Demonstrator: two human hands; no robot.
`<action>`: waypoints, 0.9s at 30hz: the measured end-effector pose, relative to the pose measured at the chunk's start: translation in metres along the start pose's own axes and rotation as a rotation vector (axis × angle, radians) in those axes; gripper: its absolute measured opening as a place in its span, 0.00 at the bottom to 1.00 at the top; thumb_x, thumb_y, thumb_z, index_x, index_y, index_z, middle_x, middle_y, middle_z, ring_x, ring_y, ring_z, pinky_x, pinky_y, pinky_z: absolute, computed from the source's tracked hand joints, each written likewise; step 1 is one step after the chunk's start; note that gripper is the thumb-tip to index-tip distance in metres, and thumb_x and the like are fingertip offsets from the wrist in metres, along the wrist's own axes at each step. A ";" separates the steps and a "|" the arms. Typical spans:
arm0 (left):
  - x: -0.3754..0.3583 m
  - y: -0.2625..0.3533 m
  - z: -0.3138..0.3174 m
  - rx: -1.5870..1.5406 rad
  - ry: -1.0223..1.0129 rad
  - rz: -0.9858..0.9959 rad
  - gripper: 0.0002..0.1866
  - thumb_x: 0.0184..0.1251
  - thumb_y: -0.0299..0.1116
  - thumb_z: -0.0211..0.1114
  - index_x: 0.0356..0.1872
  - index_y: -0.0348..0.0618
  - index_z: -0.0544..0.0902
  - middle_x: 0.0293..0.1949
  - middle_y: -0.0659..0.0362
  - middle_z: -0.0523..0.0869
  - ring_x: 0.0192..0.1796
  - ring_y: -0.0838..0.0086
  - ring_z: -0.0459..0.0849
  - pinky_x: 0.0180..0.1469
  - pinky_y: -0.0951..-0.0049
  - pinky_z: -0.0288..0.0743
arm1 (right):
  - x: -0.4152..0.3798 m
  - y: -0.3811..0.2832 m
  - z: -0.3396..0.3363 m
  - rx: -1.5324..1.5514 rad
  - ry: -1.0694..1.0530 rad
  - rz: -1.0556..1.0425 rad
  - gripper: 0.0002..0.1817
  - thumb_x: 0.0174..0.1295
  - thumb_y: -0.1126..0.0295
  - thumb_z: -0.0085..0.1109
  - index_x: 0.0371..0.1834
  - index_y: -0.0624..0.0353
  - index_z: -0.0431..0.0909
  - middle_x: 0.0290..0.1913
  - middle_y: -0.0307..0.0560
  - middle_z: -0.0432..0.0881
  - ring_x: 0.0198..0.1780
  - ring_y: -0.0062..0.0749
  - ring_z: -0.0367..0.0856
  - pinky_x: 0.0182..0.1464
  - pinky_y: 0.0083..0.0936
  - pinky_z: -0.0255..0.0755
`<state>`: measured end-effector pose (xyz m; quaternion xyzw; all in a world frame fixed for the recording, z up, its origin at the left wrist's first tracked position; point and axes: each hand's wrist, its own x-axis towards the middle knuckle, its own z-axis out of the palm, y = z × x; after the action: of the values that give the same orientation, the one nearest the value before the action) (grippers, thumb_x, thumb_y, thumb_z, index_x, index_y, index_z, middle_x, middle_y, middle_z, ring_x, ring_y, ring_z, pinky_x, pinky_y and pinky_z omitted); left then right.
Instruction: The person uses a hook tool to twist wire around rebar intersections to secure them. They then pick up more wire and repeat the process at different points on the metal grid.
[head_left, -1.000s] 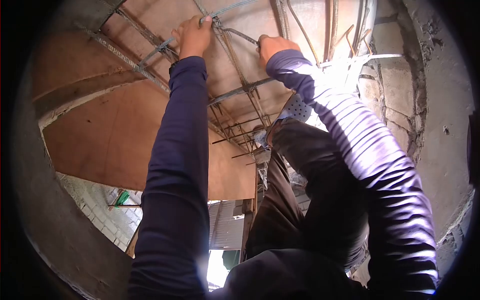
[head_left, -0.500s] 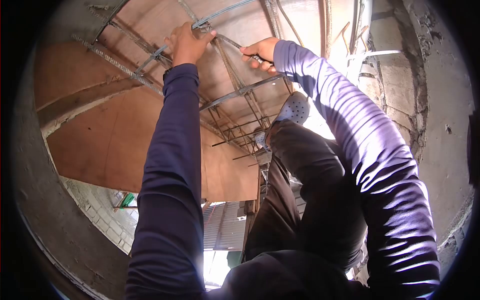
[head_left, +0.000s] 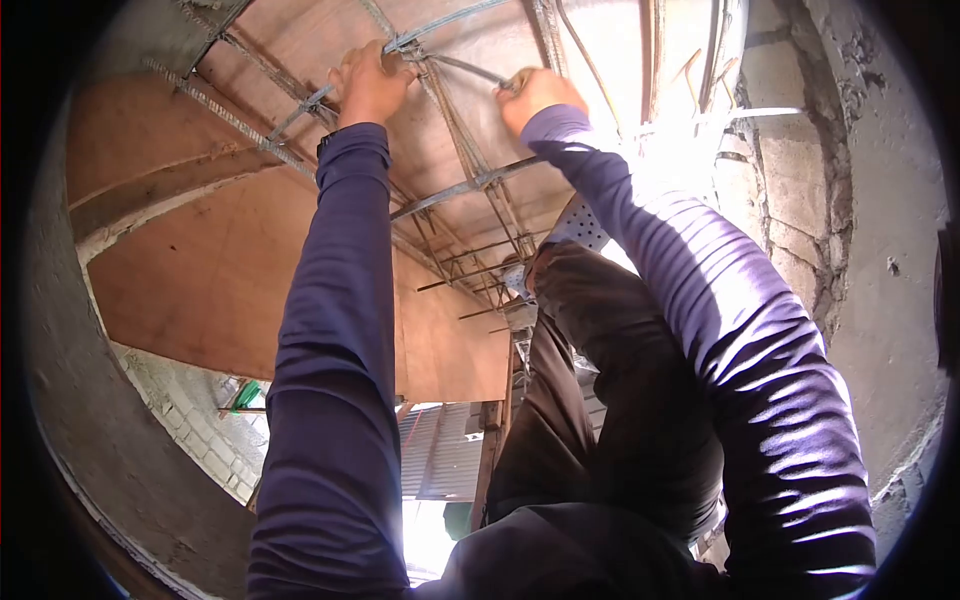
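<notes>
Overall, control here seems to depend on the angle of the thin, dark metal rod point(head_left: 465, 68). It slants from the right hand point(head_left: 538, 98) to the crossing of grey, ribbed steel bars point(head_left: 408, 47), in front of the pinkish-brown wooden panel point(head_left: 320, 35). The right hand is curled closed around the rod's near end; a snug but loose-wristed hold would probably let it turn without slipping. The left hand point(head_left: 370, 88) is raised just beside the crossing, fingers bent and partly closed; whether it grips a bar or anything smaller, I cannot tell. Its fingertips would be best braced close to the joint, yet out of the rod's path. The rod's far end meets the crossing, but its tip is too small to read. Steady, even force from 1 hand, with the other as support, should limit any skidding off the steel.
</notes>
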<state>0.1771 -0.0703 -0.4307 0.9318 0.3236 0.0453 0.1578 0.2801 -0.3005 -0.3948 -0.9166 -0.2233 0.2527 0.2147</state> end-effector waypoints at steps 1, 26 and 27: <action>0.000 0.000 -0.005 0.011 -0.056 0.000 0.37 0.58 0.52 0.76 0.66 0.44 0.79 0.60 0.45 0.84 0.71 0.53 0.74 0.79 0.47 0.50 | 0.008 0.003 -0.008 -0.103 0.043 -0.094 0.19 0.67 0.52 0.61 0.50 0.53 0.87 0.39 0.55 0.89 0.45 0.51 0.89 0.52 0.41 0.81; 0.061 -0.006 -0.014 -0.086 -0.267 -0.106 0.45 0.66 0.72 0.52 0.32 0.26 0.86 0.34 0.32 0.86 0.42 0.43 0.87 0.51 0.52 0.77 | 0.087 0.024 -0.050 0.498 -0.752 0.003 0.21 0.70 0.55 0.64 0.60 0.56 0.83 0.25 0.35 0.78 0.18 0.20 0.72 0.17 0.22 0.64; 0.064 -0.006 -0.015 -0.069 -0.245 -0.100 0.44 0.66 0.71 0.52 0.31 0.26 0.86 0.33 0.32 0.86 0.41 0.42 0.87 0.50 0.51 0.77 | 0.084 0.026 -0.037 0.305 -0.388 -0.372 0.19 0.70 0.57 0.64 0.57 0.57 0.85 0.27 0.40 0.83 0.22 0.28 0.78 0.24 0.28 0.72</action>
<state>0.2211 -0.0226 -0.4197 0.9072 0.3462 -0.0657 0.2300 0.3735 -0.2884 -0.4101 -0.7516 -0.3837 0.4101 0.3458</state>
